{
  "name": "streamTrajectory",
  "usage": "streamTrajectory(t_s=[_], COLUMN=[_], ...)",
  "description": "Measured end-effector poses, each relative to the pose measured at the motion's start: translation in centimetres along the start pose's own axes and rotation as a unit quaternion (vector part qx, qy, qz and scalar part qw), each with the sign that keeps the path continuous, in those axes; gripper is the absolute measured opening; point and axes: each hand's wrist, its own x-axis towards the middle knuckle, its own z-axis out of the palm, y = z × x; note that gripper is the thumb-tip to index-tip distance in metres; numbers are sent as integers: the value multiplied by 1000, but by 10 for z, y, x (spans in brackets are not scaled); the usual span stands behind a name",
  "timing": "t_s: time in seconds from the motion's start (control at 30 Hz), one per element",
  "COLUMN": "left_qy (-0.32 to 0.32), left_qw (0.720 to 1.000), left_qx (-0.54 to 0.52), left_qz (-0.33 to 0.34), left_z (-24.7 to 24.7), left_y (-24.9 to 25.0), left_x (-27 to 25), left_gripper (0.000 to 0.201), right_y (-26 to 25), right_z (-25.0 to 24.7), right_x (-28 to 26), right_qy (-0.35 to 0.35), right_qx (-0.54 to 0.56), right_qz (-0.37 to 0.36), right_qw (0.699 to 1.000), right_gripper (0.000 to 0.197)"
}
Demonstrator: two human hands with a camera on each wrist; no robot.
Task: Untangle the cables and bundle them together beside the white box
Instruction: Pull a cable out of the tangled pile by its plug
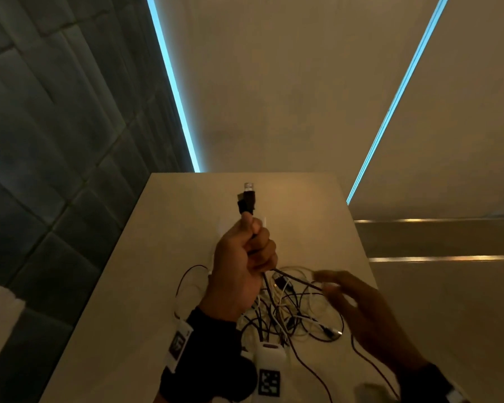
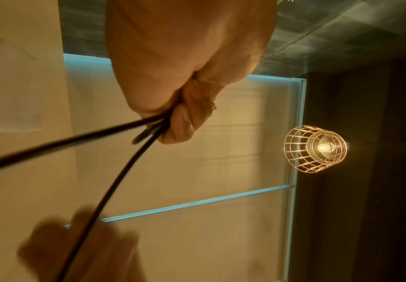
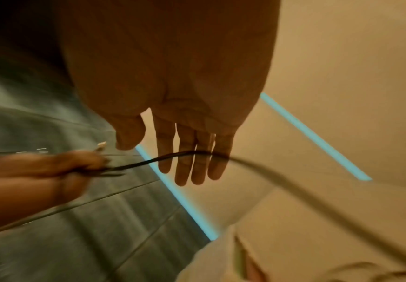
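Note:
My left hand (image 1: 246,251) is raised above the table and grips black cables, their dark plugs (image 1: 247,199) sticking up out of the fist. In the left wrist view the fist (image 2: 182,122) clamps two black cords (image 2: 105,194) that run down and left. A tangle of black and white cables (image 1: 291,306) lies on the beige table (image 1: 186,222) below. My right hand (image 1: 349,298), blurred, hovers over the tangle with straight spread fingers (image 3: 192,164); a black cable (image 3: 257,164) crosses in front of them. The white box is mostly hidden behind my left hand.
A grey tiled wall (image 1: 56,141) stands at the left, with blue light strips (image 1: 172,82) on the beige panels behind the table. A caged lamp (image 2: 315,148) shows in the left wrist view. White wrist devices with markers (image 1: 269,370) sit at the bottom.

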Motion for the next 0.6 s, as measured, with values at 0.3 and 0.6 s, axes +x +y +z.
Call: streamTrajectory(t_s=[0.3, 0.6], left_qy=[-20, 15], left_qw=[985, 1000], left_qx=[155, -10], left_qz=[-71, 10], left_z=[-17, -1], left_y=[21, 15], left_x=[-10, -1], left_gripper=[38, 32], right_y=[-11, 55], right_z=[7, -15], right_x=[13, -31], right_qy=[61, -260], right_qx=[41, -115], right_qz=[-18, 174], right_qw=[997, 943], right_gripper=[22, 43])
